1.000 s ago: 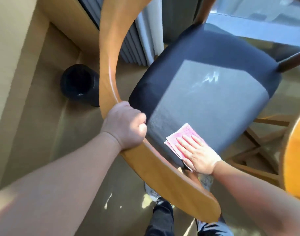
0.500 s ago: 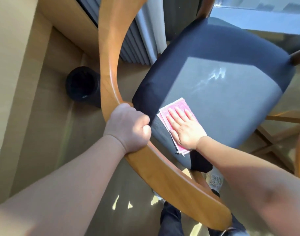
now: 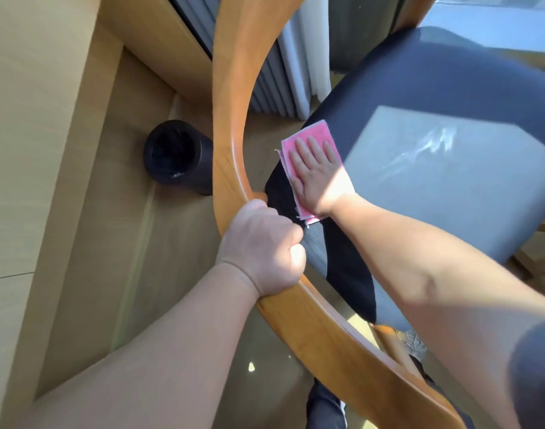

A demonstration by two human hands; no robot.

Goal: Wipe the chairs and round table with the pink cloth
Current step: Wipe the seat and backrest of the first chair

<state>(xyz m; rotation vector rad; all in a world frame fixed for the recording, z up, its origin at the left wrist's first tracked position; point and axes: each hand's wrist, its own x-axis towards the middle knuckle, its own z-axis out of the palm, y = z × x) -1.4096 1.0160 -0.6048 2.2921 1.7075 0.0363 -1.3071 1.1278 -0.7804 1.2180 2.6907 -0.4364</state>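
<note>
**Desk:** What sits at the left of the frame?

**Photographer:** A black cylindrical bin point(image 3: 178, 157) on the pale floor, centre left. It is partly hidden by the curved wooden backrest point(image 3: 231, 119) of a chair, which sweeps from top centre down to the lower right.

**Desk:** And the hands?

**Photographer:** The left hand point(image 3: 262, 249), at centre, is closed in a fist round the backrest rail, gripping it. Just to its right, the pink cloth point(image 3: 305, 131) lies flat on the dark seat point(image 3: 451, 196) at its left edge, upper centre of the frame. The right hand point(image 3: 319, 178) rests palm down on the cloth, fingers straight and together, pressing it to the seat.

**Desk:** Anything else?

**Photographer:** A bright patch of sunlight covers the seat at centre right. Grey pleated curtains point(image 3: 274, 85) hang at top centre. Dark trousers point(image 3: 325, 407) show at the bottom, right of centre.
</note>
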